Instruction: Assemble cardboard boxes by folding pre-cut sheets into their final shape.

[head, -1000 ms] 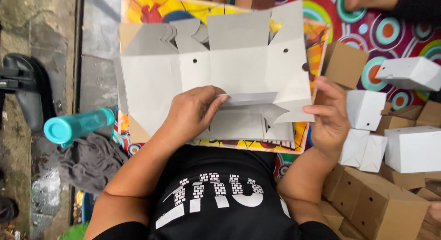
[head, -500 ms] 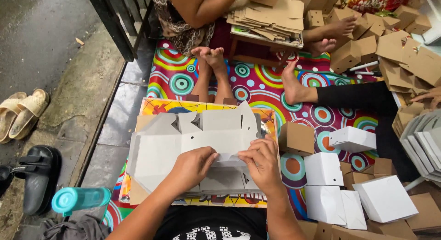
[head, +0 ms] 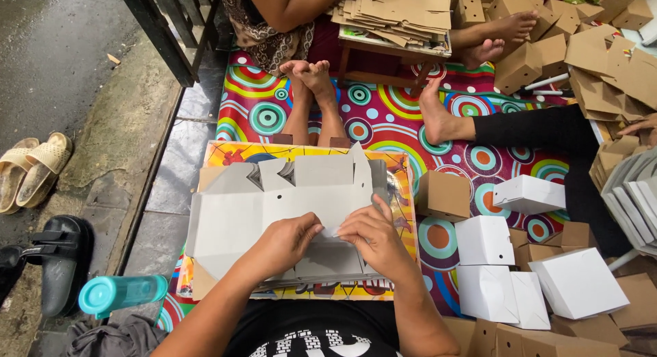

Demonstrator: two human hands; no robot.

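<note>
Flat grey-white carton blank (head: pixel 274 206) is lying unfolded on top of a stack of blanks on a colourful low board (head: pixel 404 193), right in front of the person. Both hands are meeting at its lower middle: left hand (head: pixel 284 244) is pinching a small flap w/ thumb & fingers, right hand (head: pixel 373 237) is pressing and gripping the same fold, prob. to keep the crease lined up. Finished white boxes (head: pixel 520 275) are piling up to the right, within reach. Teal-capped bottle (head: pixel 120 294) is lying to the left.

Flat grey-white die-cut carton blank (head: pixel 274 206), unfolded, lying on colourful board, near edge seemingly pinched up
</note>
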